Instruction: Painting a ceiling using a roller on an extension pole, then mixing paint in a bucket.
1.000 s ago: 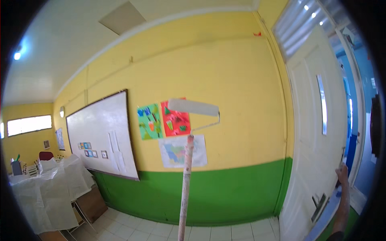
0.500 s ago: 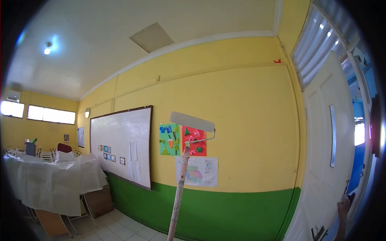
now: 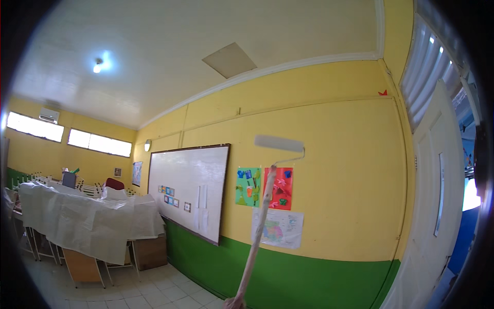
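Whitish, paint-smeared slender pole | my left grip clamped round it, right grip unseen | long axis rises rightward from grip | pale cylindrical roller head uppermost

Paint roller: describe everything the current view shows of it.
The paint roller has a pale, cylindrical sleeve on a thin, bent, metal-looking frame running from the sleeve's right end to a long, pale, blotchy pole. It is held facing the yellow wall, the pole leaning right toward its top, the sleeve dipping slightly rightward. The left hand grips the pole at the lower picture edge. Whether the sleeve carries paint is unclear.
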Available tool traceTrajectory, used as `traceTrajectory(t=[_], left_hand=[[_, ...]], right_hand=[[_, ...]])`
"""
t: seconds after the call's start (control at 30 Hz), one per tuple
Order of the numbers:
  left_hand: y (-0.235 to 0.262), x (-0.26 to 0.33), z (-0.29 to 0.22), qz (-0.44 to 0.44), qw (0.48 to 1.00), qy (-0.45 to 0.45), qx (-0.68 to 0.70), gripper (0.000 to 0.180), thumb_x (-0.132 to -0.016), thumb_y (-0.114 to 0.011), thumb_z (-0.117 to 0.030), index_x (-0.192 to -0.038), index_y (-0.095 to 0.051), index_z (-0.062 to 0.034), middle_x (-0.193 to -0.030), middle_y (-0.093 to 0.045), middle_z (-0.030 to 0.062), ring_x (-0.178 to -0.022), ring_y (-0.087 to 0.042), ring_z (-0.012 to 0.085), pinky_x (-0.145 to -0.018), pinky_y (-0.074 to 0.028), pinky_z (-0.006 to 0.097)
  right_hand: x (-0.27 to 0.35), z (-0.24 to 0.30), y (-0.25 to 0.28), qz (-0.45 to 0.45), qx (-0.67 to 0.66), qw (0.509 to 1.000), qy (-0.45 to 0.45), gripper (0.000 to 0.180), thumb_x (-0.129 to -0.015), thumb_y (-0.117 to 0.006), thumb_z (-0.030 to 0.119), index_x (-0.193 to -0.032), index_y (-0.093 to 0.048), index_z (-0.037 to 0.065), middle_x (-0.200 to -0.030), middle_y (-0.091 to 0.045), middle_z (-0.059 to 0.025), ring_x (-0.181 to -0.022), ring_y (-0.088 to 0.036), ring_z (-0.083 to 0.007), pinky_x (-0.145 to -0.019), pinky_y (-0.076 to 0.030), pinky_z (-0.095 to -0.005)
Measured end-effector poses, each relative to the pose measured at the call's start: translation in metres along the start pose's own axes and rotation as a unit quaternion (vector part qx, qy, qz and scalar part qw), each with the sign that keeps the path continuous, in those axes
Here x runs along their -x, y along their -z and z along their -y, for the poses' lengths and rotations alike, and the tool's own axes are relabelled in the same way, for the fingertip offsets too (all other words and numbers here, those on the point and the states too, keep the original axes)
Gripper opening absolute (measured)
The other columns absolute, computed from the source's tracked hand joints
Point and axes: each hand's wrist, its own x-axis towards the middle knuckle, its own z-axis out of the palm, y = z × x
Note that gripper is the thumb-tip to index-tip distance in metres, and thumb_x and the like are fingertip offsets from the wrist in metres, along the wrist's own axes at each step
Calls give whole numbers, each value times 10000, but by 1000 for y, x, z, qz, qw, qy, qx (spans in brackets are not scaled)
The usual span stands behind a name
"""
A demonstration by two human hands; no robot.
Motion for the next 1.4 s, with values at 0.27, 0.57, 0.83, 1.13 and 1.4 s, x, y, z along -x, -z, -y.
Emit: traceTrajectory(t=[0.27,0.57,0.83,1.13,1.4], left_hand=[[3,-44,-146,163,981,-13,105,485,-939,-495,-539,-940,-541,-56,-654,-491,-27,-535,-498,79,-466,-422,245],[125,9,-16,106,989,-99,-34,596,-984,-437,-481,-1376,-404,-33,-1300,-496,158,-1075,-585,215,-862,-484,383],[172,52,19,78,995,-56,0,554,-981,-440,-487,-1316,-423,-47,-1193,-493,128,-976,-556,193,-792,-461,358],[121,92,46,156,986,-4,60,510,-977,-443,-495,-1249,-445,-63,-1072,-489,95,-865,-524,167,-712,-434,330],[197,120,18,-23,994,-48,93,476,-974,-447,-501,-1189,-464,-77,-965,-486,66,-766,-495,145,-642,-411,305]], right_hand=[[-124,265,7,6,-312,925,-217,272,-947,-594,240,-1141,-583,50,-742,-512,-19,-666,-470,-109,-587,-360,-289],[-244,346,47,-49,-332,918,-213,405,-915,-626,273,-1192,-572,-17,-1042,-638,-165,-949,-610,-316,-846,-499,-446],[-402,373,95,-217,-255,941,-56,174,-901,-608,136,-871,-550,-26,-626,-442,-57,-545,-468,-162,-497,-392,-335],[-571,438,178,-183,-382,905,-48,244,-894,-622,155,-729,-485,38,-490,-425,-12,-358,-467,-144,-340,-353,-338],[-753,295,228,-337,-118,934,24,305,-848,-618,271,-695,-609,8,-575,-551,-116,-535,-559,-222,-499,-448,-418]])
